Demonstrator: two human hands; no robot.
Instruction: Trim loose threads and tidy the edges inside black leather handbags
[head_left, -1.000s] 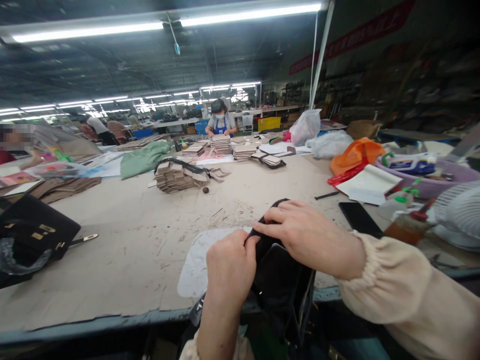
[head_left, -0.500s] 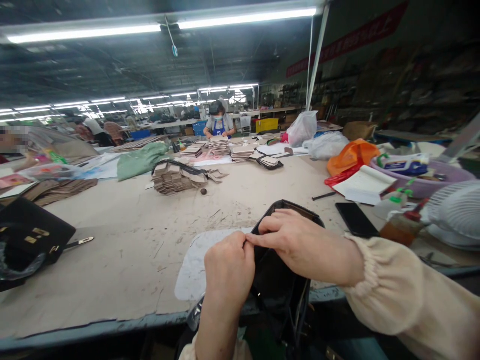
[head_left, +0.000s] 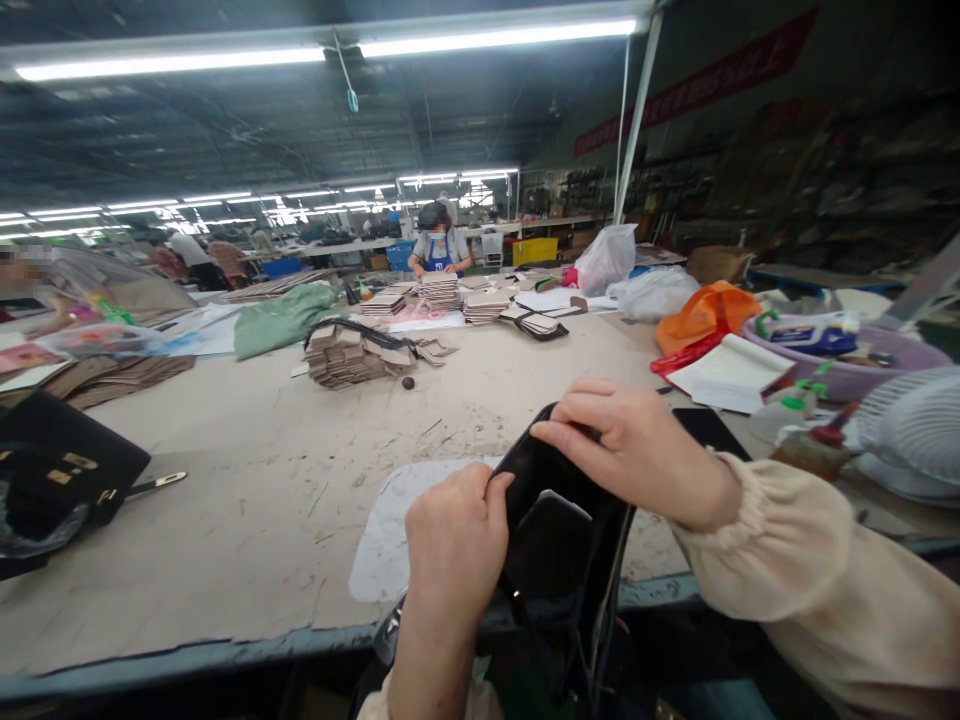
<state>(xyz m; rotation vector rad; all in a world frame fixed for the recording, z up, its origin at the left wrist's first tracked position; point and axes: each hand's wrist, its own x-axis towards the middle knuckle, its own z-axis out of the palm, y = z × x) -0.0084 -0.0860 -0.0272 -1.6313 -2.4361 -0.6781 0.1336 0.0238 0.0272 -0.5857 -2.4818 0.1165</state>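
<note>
A black handbag [head_left: 555,560] stands tilted at the table's front edge, its mouth facing me and its dark inside showing. My left hand [head_left: 457,540] is closed on the bag's left rim, thumb on top. Higher up, my right hand [head_left: 637,440] pinches the far rim near the upper corner, its fingertips partly hidden behind the edge. Inside the bag a pale-edged flap or panel [head_left: 562,505] catches the light. Under the bag lies a white sheet [head_left: 379,540]. Another black bag [head_left: 75,455] with gold fittings and clear plastic lies at the far left.
On the right are a phone [head_left: 709,430], a bottle of amber liquid [head_left: 814,450], a white fan [head_left: 915,420], a notepad [head_left: 731,372] and a purple basin [head_left: 915,350]. Stacked brown pieces [head_left: 349,358] lie mid-table. A co-worker [head_left: 440,245] sits across the table.
My right hand has moved from beside the left thumb up and right along the rim. The bag's mouth looks wider and more of its inside shows. My left hand stays put.
</note>
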